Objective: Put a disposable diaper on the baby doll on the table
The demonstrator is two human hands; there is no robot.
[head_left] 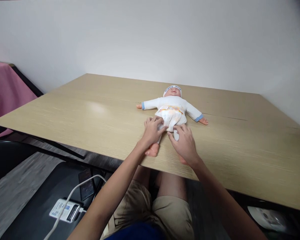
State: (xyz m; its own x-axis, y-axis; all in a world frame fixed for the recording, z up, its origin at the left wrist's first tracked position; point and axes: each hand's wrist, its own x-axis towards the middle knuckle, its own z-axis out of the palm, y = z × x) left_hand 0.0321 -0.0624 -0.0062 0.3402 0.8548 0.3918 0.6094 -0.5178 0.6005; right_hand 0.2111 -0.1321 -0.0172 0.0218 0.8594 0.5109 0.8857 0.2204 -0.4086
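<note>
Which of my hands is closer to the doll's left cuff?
Right. Your right hand is at the near right of the diaper, left of the doll's left cuff; your left hand is at the diaper's left side, farther away.

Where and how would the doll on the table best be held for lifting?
Likely around the chest, one hand from each side, just under the arms: the doll lies on its back with both arms spread wide, leaving its sides reachable above the diaper.
</note>
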